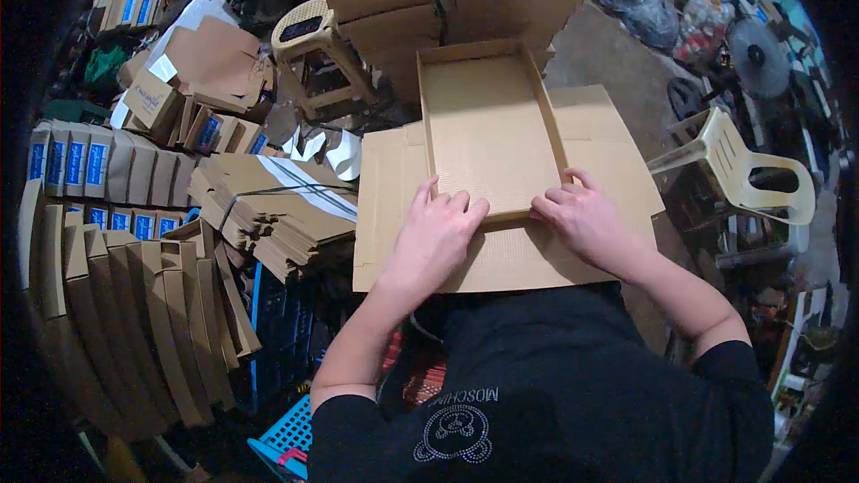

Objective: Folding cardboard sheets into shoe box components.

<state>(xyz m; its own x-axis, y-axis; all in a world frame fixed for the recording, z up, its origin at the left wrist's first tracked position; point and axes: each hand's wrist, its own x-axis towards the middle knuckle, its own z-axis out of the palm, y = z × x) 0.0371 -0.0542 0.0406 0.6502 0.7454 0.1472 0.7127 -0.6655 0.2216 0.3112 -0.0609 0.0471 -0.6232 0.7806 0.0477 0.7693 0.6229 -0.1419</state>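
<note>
A shallow brown cardboard box [490, 125], open at the top, lies lengthwise away from me on a flat cardboard sheet [608, 139]. At its near left corner, my left hand [440, 231] has its fingers bent over the end wall, with one finger along the left side. My right hand [586, 215] grips the near right corner in the same way, its thumb side toward the end wall. Both hands are closed on the cardboard. The box's inside shows only bare cardboard. My palms hide parts of the near wall.
A strapped bundle of flat cardboard [277, 206] and rows of upright cardboard pieces [134, 322] stand to the left. Beyond them is a beige plastic stool [313, 45]. A cream plastic chair [752, 170] stands at right, near a fan [759, 55]. A blue basket [284, 438] sits low left.
</note>
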